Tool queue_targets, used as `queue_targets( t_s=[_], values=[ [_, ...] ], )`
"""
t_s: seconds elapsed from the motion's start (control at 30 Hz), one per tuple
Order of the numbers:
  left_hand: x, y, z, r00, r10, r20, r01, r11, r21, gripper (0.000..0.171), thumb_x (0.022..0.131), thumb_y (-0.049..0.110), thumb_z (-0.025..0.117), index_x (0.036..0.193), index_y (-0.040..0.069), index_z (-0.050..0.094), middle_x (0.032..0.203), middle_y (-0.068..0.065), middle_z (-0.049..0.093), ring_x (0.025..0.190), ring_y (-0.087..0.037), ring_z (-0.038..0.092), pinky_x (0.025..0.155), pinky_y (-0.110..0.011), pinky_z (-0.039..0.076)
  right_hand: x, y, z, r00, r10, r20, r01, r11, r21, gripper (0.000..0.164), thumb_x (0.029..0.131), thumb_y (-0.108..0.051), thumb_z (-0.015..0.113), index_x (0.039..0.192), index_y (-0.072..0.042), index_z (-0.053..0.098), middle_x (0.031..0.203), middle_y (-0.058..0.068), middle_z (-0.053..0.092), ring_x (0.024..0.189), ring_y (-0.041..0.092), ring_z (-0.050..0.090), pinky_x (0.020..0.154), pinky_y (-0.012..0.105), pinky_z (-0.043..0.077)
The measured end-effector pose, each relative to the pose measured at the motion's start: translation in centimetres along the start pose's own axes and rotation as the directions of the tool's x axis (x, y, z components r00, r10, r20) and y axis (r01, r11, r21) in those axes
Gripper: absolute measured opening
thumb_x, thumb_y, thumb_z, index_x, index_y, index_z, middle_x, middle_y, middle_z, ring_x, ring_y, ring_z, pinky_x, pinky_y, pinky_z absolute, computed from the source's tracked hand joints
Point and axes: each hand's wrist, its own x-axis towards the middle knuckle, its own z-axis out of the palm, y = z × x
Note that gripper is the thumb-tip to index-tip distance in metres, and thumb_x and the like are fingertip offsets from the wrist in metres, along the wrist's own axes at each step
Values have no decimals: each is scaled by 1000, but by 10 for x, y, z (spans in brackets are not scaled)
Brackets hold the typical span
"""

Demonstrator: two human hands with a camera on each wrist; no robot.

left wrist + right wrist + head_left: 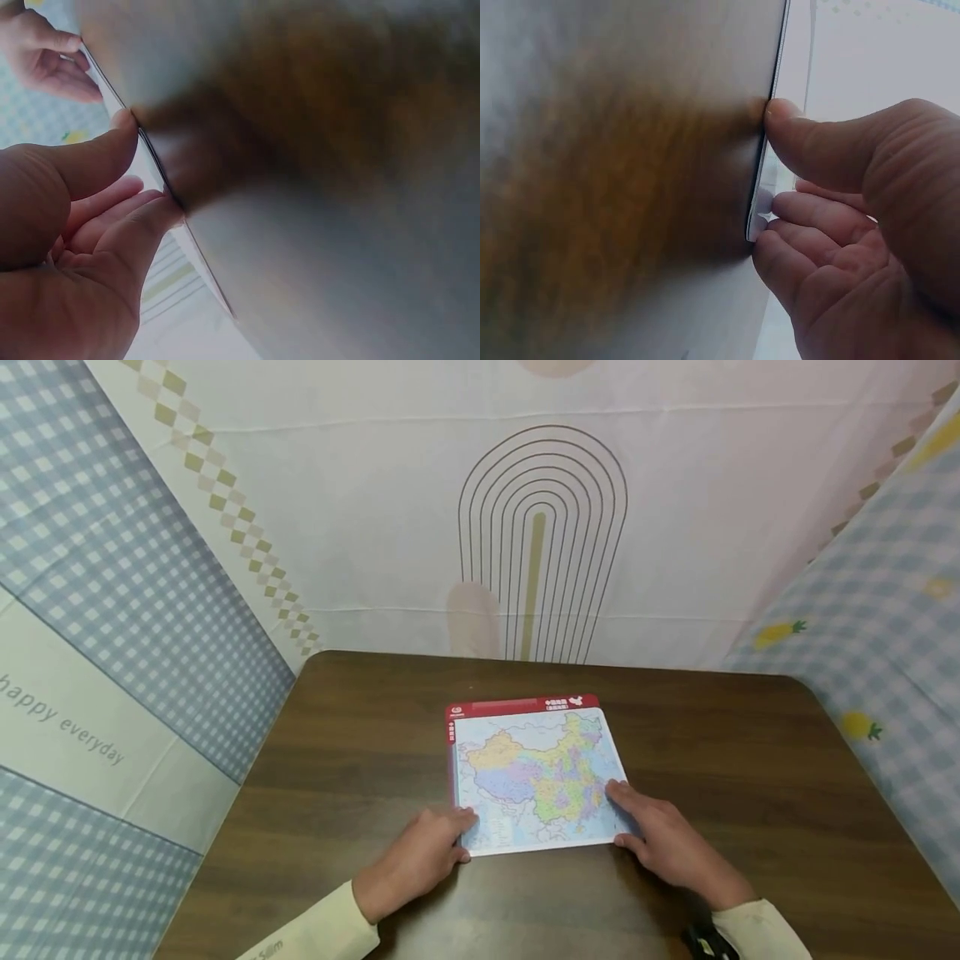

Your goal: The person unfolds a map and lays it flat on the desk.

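Note:
A flat map of China with a red top border and rounded upper corners lies on the brown wooden table. At its lower left corner, my left hand holds the edge between thumb and fingers, one fingertip over the printed face. My right hand grips the lower right corner, fingertips on the right side and thumb low by the corner. Both wrist views look along the tabletop: the map shows only as a thin edge, with the right hand's curled fingers against it.
Wood-grain tabletop stretches around the map on all sides. A pale patterned cloth hangs behind the table's far edge. Blue checked cloth hangs on the left, and another with pineapples on the right.

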Motion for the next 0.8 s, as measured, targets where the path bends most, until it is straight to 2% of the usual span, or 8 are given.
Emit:
queue_targets(
  t_s=[0.17, 0.3, 0.4, 0.5, 0.63, 0.8],
  values=[
    [-3, 11, 3, 1000, 21, -1, -21, 999, 26, 26, 87, 19, 88, 109, 12, 77, 129, -9, 76, 98, -9, 73, 73, -21, 54, 4, 7, 0, 999, -2, -33, 1, 1000, -19, 70, 92, -5, 80, 155, 5, 48, 159, 26, 48, 144, 43, 51, 106, 57, 50],
    [-6, 20, 5, 999, 34, 3, -34, 999, 31, 21, 86, 20, 88, 102, 14, 75, 109, -1, 79, 75, -3, 61, 66, -19, 48, 7, 12, -1, 999, -4, -34, 3, 1000, -23, 68, 94, -1, 77, 155, 6, 47, 159, 27, 48, 144, 44, 50, 106, 56, 50],
    [-7, 27, 7, 999, 38, 13, -38, 998, 40, 19, 86, 22, 88, 96, 15, 73, 89, 6, 72, 66, -2, 49, 63, -18, 44, 10, 15, -1, 999, -6, -38, 5, 1000, -26, 68, 94, 1, 76, 155, 6, 47, 158, 28, 48, 143, 45, 51, 106, 56, 50],
    [-8, 34, 8, 999, 12, 38, -14, 998, 57, 19, 87, 26, 88, 93, 17, 73, 84, 8, 69, 65, -3, 47, 64, -19, 43, 13, 18, -2, 999, -13, -51, 11, 1000, -29, 66, 93, 1, 77, 153, 5, 50, 157, 28, 50, 142, 45, 53, 105, 56, 51],
    [-10, 45, 11, 997, -33, 68, 28, 997, 72, 18, 87, 28, 88, 94, 19, 75, 87, 7, 72, 66, -5, 51, 64, -21, 45, 19, 24, -6, 998, -10, -55, 8, 1000, -24, 64, 93, 1, 78, 151, 5, 52, 156, 26, 52, 140, 44, 55, 104, 57, 52],
    [-10, 55, 14, 996, -46, 79, 41, 997, 64, 17, 87, 27, 88, 96, 18, 77, 87, 7, 71, 65, -5, 51, 63, -21, 45, 26, 29, -7, 999, 2, -52, -3, 1000, -17, 64, 92, 2, 78, 151, 4, 53, 156, 24, 52, 140, 43, 55, 104, 57, 52]
  ],
)
